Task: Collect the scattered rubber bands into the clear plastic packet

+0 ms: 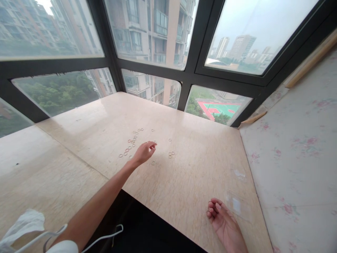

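Head view: our left hand [144, 151] reaches among rings [127, 150] scattered on the table [163, 189], fingers bent; we cannot tell whether it grips one. Our right hand [223, 221], loosely half-open, sits well apart from them.

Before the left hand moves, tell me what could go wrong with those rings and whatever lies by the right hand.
The left hand could brush some thin rings out of place, as they lie loose close to its wrist. The pale rings nearly match the marble-patterned tabletop, so one might be overlooked. The right hand is beside a clear plastic packet and might nudge it.
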{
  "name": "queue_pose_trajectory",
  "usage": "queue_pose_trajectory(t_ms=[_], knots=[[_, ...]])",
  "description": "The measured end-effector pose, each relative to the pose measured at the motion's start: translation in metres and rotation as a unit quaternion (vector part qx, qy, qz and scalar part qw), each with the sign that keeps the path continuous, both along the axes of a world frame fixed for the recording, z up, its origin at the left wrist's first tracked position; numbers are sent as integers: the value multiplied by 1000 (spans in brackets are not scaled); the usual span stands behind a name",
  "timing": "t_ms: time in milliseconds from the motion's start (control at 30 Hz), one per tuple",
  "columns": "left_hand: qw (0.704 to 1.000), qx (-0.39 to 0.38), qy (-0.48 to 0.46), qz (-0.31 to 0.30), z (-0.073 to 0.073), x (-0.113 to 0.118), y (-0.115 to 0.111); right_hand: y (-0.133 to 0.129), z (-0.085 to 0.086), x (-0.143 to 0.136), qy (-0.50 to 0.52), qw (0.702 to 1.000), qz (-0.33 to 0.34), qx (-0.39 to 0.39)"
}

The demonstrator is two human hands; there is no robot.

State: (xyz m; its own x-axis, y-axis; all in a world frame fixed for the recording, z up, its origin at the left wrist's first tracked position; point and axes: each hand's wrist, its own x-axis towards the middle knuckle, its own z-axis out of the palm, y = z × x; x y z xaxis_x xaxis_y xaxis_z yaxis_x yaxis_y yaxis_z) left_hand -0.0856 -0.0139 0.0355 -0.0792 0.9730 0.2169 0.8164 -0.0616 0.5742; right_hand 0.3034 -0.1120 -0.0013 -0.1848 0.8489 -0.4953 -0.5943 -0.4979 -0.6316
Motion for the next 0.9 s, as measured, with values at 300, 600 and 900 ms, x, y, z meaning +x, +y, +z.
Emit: queue_pose_trajectory(t_ms=[300,600,900], knots=[[990,-70,67,-107,-18,69,24,-1,1,-2,-3,1000,-6,11],[993,-71,64,-69,-22,61,34,-1,0,0,-14,1000,1,19],[997,-66,13,-37,-17,47,38,0,0,0,8,1000,4,17]])
